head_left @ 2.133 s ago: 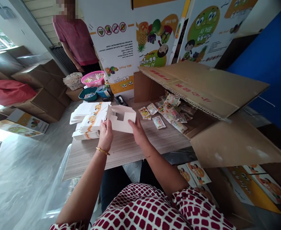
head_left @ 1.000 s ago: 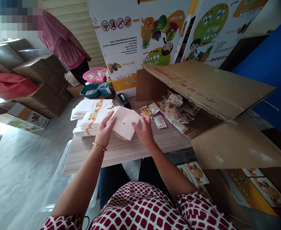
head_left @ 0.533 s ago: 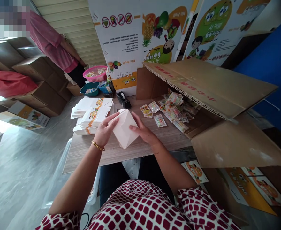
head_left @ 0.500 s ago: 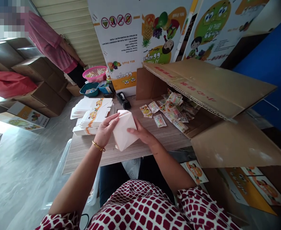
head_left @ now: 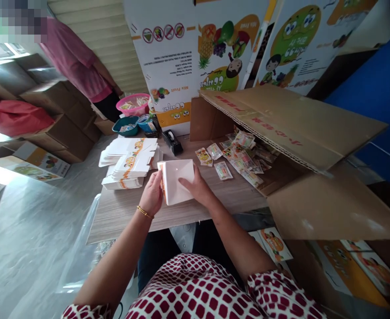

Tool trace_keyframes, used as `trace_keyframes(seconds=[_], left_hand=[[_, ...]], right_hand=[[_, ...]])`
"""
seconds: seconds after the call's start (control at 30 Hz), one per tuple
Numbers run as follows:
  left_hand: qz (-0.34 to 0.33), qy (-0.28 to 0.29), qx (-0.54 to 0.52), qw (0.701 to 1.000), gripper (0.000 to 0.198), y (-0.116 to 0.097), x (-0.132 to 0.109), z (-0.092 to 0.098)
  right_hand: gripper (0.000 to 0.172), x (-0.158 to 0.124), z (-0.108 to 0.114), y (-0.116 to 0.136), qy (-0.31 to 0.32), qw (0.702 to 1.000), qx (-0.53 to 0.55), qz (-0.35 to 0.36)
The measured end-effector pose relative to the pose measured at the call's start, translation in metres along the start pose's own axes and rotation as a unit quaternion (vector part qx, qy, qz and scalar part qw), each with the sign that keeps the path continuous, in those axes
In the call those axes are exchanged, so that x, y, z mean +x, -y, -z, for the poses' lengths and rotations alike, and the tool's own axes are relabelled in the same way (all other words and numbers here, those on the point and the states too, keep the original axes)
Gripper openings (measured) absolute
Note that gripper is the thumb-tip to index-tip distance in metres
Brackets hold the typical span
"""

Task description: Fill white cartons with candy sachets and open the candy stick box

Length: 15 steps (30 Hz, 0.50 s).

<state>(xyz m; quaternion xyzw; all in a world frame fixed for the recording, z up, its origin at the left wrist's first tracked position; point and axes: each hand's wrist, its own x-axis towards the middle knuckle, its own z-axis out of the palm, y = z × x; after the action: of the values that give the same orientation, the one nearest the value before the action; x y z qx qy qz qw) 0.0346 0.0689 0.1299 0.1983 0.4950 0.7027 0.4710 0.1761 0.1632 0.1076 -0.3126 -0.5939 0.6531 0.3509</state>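
Note:
A small white carton (head_left: 179, 184) with an orange printed edge is held between both hands above the front of the table. My left hand (head_left: 153, 191) grips its left side, fingers along the printed edge. My right hand (head_left: 198, 187) holds the right side, thumb flat on the white face and fingers hidden behind. To the left lies a stack of flattened white cartons (head_left: 131, 159) with orange print. Right of the hands, small clear candy packets (head_left: 223, 170) lie on the table and spill from a brown cardboard box (head_left: 264, 115) lying on its side.
A black tape dispenser (head_left: 172, 141) stands behind the carton. Farther back are a teal bowl (head_left: 125, 127) and a pink basket (head_left: 133, 106). Large printed boxes (head_left: 168, 66) wall off the back. A person in a pink top (head_left: 78, 62) stands at the far left near stacked boxes (head_left: 58, 102).
The carton has turned more upright, so its orange printed edge now shows on the left. My left hand has slid from the top corner down to that side.

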Motion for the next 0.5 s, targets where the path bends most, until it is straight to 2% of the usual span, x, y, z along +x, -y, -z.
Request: trace_keyframes(seconds=[0.07,0.13,0.2,0.27,0.33,0.4,0.47,0.5], left_hand=[[0.017,0.031,-0.005,0.999,0.048,-0.007,-0.003,-0.003],[0.010,0.043,0.008,0.999,0.047,-0.011,-0.007,-0.004],[0.097,0.108,-0.064,0.987,0.053,-0.010,-0.005,-0.001],[0.142,0.140,-0.105,0.974,0.056,-0.008,-0.002,0.003],[0.132,0.141,-0.126,0.973,0.054,-0.007,-0.001,0.006],[0.095,0.129,-0.127,0.979,0.049,-0.013,-0.004,0.007],[0.050,0.126,-0.086,0.987,0.047,-0.026,-0.011,0.007],[0.023,0.135,-0.035,0.990,0.046,-0.035,-0.016,0.007]], right_hand=[[0.101,-0.006,-0.001,0.003,-0.024,0.999,-0.038,0.014],[0.091,-0.010,0.001,0.003,0.012,1.000,-0.014,-0.008],[0.076,-0.008,0.003,-0.001,0.017,0.998,-0.003,-0.054],[0.076,-0.005,0.004,-0.008,-0.008,0.998,-0.044,-0.048],[0.082,-0.003,0.003,-0.016,-0.032,0.995,-0.085,-0.028],[0.082,-0.002,0.008,-0.026,-0.026,0.994,-0.108,-0.015],[0.076,0.007,0.027,-0.036,-0.003,0.992,-0.125,-0.005],[0.074,0.015,0.043,-0.041,-0.001,0.990,-0.141,0.005]])
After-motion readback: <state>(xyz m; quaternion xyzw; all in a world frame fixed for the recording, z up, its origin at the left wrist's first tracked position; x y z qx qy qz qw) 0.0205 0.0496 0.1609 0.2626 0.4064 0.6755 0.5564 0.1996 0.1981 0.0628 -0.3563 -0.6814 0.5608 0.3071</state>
